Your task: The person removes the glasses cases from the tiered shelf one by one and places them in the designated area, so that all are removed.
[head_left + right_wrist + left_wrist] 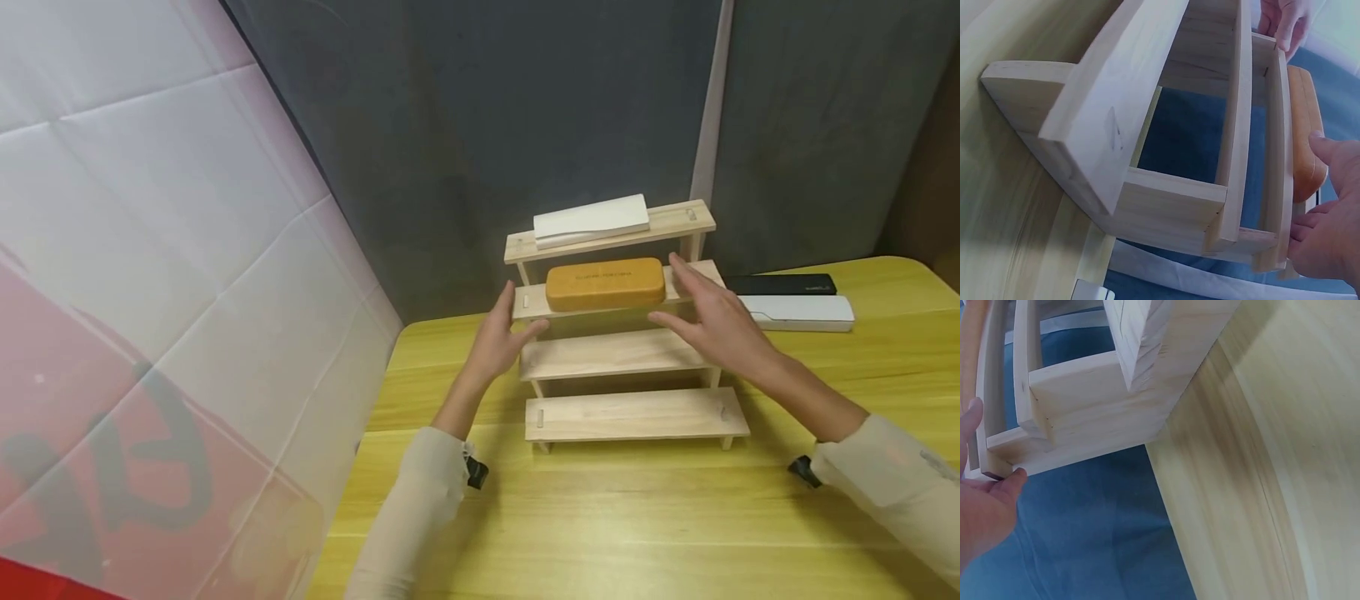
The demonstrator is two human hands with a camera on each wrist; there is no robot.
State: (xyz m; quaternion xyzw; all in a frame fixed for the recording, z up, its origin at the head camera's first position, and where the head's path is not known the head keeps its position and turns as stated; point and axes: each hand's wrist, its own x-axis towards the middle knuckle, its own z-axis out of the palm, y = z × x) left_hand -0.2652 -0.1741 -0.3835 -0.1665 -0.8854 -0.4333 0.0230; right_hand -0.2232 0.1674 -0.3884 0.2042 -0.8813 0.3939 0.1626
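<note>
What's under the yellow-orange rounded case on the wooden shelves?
The yellow-orange rounded case rests on the second-highest pale wooden shelf, whose ends show. The part right beneath the case is covered, so I can't see it.

Lettering (603, 276) on the orange case (607, 296) is illegible.
</note>
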